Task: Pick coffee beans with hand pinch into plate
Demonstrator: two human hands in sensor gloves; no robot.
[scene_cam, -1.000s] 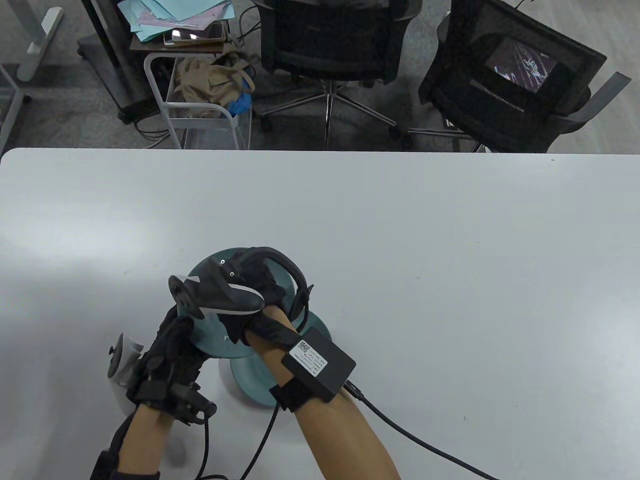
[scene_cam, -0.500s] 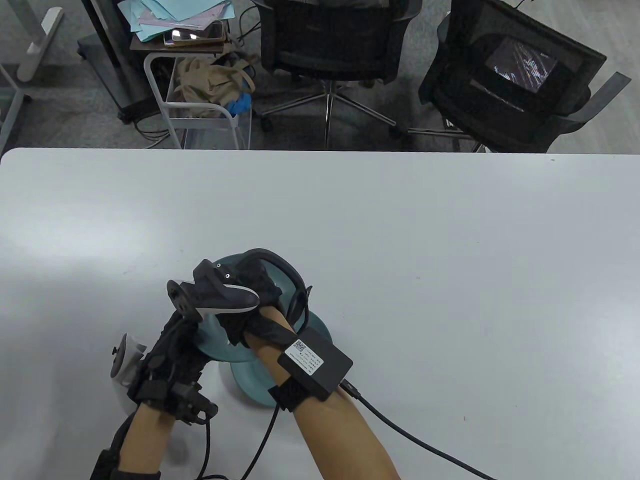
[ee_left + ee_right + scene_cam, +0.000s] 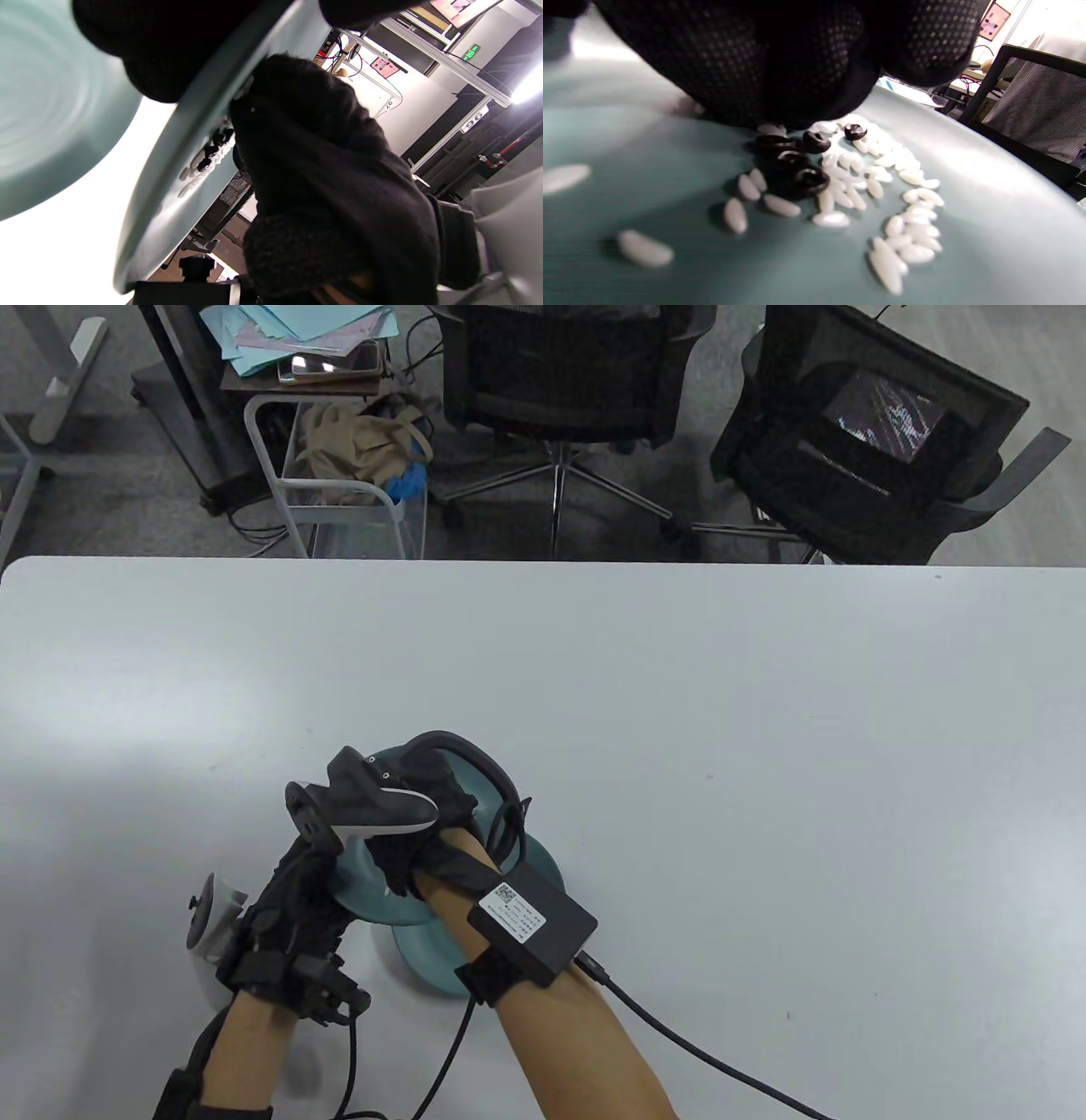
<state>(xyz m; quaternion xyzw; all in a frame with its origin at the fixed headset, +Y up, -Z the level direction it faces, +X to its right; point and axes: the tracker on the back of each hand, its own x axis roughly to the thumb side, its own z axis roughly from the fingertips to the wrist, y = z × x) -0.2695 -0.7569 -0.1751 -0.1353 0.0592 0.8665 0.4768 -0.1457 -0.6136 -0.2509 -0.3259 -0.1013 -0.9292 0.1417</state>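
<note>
Two teal plates sit near the table's front left. My left hand [image 3: 288, 899] grips the rim of the farther plate [image 3: 366, 884]; the left wrist view shows that plate [image 3: 169, 178] tilted, with my fingers [image 3: 169, 55] over its edge. Several dark coffee beans [image 3: 797, 167] lie among white rice grains [image 3: 903, 203] on it. My right hand [image 3: 399, 797] reaches down onto this plate, its bunched fingertips [image 3: 797, 84] touching the far end of the bean pile. Whether they hold a bean is hidden. The nearer plate [image 3: 433, 963] lies under my right wrist.
The white table [image 3: 721, 729] stretches far and right of the plates. A cable [image 3: 696, 1052] runs from the black box on my right wrist toward the front edge. Two office chairs [image 3: 560, 373] and a cart stand beyond the far edge.
My right hand has shifted slightly left and down over the farther plate. My left hand keeps its grip on the rim.
</note>
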